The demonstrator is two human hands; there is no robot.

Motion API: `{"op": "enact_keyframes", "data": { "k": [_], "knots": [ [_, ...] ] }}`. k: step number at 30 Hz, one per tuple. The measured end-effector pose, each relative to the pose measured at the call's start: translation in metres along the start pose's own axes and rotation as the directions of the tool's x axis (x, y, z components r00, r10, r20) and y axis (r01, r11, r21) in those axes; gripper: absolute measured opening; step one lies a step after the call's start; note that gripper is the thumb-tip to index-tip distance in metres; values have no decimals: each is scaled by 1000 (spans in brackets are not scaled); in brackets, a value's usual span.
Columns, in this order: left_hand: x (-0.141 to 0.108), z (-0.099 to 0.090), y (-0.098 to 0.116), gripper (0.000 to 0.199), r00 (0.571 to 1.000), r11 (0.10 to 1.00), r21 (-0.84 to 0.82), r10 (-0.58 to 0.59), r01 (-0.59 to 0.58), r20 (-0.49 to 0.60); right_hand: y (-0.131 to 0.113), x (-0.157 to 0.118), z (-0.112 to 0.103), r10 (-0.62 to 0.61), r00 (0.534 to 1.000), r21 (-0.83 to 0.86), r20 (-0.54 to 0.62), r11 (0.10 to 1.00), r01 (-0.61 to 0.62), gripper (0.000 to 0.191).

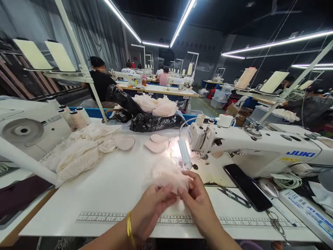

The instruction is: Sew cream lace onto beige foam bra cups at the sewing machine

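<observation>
Pale, thin fabric (pixel 166 175) lies bunched in front of the lit needle area of a white sewing machine (pixel 260 142). My left hand (pixel 153 205) wears a gold bracelet at the wrist and pinches the fabric's near edge between thumb and fingers. On the right side of the same piece, my right hand (pixel 196 194) has its thumb and fingers closed on the edge. Beyond the fabric, beige oval pads (pixel 156 146) rest near the needle. Another pad (pixel 125 142) lies to the left, beside a heap of pale fabric (pixel 78 156).
Thread snips (pixel 234 197), a black phone (pixel 247 187) and a computer mouse (pixel 269 188) lie right of my hands. A printed ruler (pixel 104 217) runs along the front edge. Black plastic bags (pixel 156 122) stand behind; people sit at machines farther back.
</observation>
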State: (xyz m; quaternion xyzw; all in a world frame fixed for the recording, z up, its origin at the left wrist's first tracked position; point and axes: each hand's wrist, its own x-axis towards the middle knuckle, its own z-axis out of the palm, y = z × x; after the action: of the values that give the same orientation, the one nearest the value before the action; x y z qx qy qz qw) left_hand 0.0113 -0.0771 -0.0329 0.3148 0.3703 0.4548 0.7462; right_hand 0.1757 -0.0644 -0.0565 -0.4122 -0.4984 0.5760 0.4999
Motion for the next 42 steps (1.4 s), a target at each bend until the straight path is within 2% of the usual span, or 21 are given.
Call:
{"op": "enact_keyframes", "data": {
  "k": [2, 4, 7, 10, 12, 15, 18, 22, 25, 28, 33, 38, 42],
  "knots": [
    [6, 1, 4, 32, 986, 986, -91, 132, -142, -101, 6, -16, 2, -14, 1000, -90, 21, 996, 16, 41],
    [9, 2, 9, 33, 983, 980, -115, 154, -164, -95, 7, -23, 1, -14, 997, -183, 79, 983, 28, 38],
    [4, 5, 12, 40, 995, 994, -69, 88, -84, 53, -1, -20, -5, -10, 996, -227, 91, 973, 31, 44],
    [-2, 7, 12, 46, 986, 997, -23, 73, -70, 150, -9, -12, -6, 94, 995, -105, 19, 990, -92, 54],
    [-3, 7, 12, 50, 987, 995, -28, 97, -94, 125, -9, -12, -2, 145, 989, 49, -10, 988, -145, 60],
    [1, 5, 13, 44, 992, 991, -48, 127, -126, 6, -2, -15, 5, 141, 987, 213, -82, 970, -121, 68],
    [7, 4, 12, 38, 979, 980, -99, 158, -171, -128, 4, -16, 7, 139, 982, 237, -129, 966, -105, 69],
    [11, 4, 8, 35, 962, 968, -140, 178, -209, -208, 6, -12, 4, 145, 981, 241, -132, 964, -110, 73],
    [13, 6, 7, 36, 955, 967, -128, 185, -219, -232, 5, -10, 4, 136, 975, 252, -173, 964, -90, 75],
    [14, 9, 7, 38, 953, 971, -106, 182, -213, -243, 6, -9, 4, 123, 978, 253, -166, 964, -79, 75],
    [15, 14, 11, 38, 966, 974, -124, 162, -190, -203, 9, -8, 1, 134, 983, 263, -123, 960, -98, 74],
    [14, 19, 16, 36, 976, 970, -172, 144, -171, -161, 7, -9, 2, 127, 984, 279, -125, 956, -88, 76],
    [18, 20, 16, 43, 983, 984, -117, 120, -137, -140, 0, -11, 8, 125, 979, 298, -162, 952, -73, 76]
  ]
}}
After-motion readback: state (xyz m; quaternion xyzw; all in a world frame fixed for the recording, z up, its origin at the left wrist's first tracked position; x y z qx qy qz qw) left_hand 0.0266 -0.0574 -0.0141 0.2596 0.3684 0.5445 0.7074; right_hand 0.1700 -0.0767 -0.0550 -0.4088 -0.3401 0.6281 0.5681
